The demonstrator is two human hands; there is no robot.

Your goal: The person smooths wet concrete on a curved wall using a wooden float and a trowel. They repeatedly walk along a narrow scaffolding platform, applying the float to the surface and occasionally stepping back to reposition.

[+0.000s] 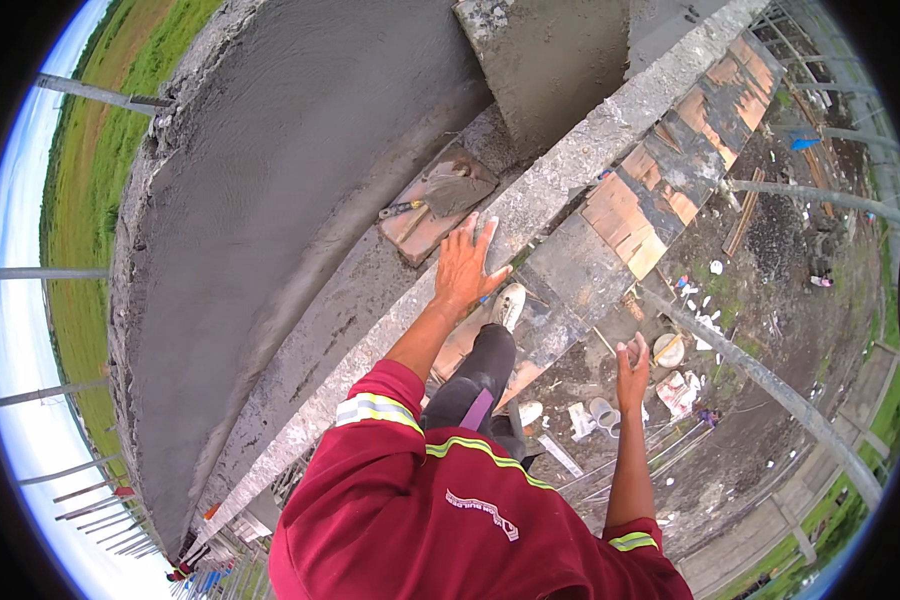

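My left hand (462, 265) is open, fingers spread, on the edge of the rough concrete ledge (370, 340). It holds nothing. Just beyond its fingertips lies a wooden board (417, 238) with a mortar-covered trowel (457, 184) on it, the trowel's handle pointing left. My right hand (632, 375) hangs out to the right, away from the wall. Its fingers are loosely bent and apart, with nothing seen between them.
A freshly smoothed grey mortar wall (270, 150) rises on the left. A mortar-coated panel (550, 70) leans at the top. Worn scaffold planks (625, 220) run beside the ledge, under my shoe (508, 306). A metal pole (770, 385) crosses at right; buckets and debris lie below.
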